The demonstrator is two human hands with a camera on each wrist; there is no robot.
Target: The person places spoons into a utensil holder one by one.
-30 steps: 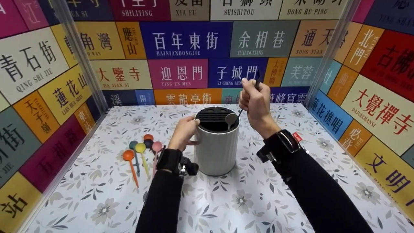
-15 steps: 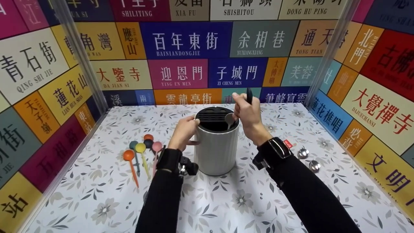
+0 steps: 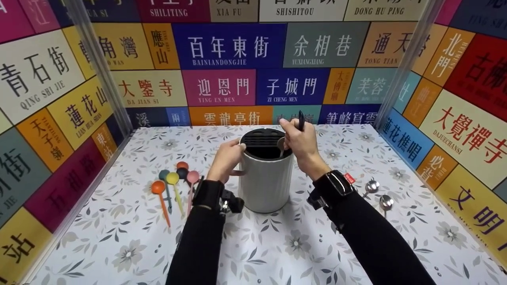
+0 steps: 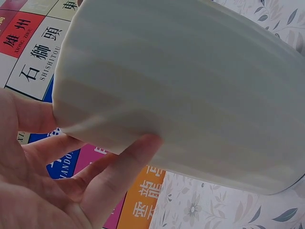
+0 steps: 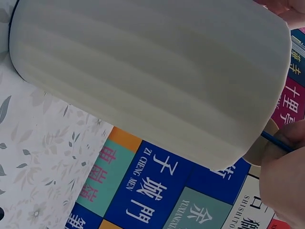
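- Your left hand (image 3: 225,158) grips the white ribbed cylindrical holder (image 3: 266,180) standing mid-tabletop.
- Your right hand (image 3: 301,138) pinches a dark-handled metal spoon (image 3: 282,144), bowl down in the holder's black slotted top; it looks partly inserted.
- Five coloured spoons (image 3: 174,184) and two steel spoons (image 3: 378,194) lie outside on the floral tabletop (image 3: 277,245).
- Walls of colourful sign panels (image 3: 229,45) enclose it.

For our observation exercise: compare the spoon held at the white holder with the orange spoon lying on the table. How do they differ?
The held spoon has a silvery bowl and dark handle; the orange spoon is orange throughout. The held spoon stands nearly upright, bowl down inside the white holder, pinched by the right hand; the orange spoon lies flat, untouched. Both have round bowls and thin handles.
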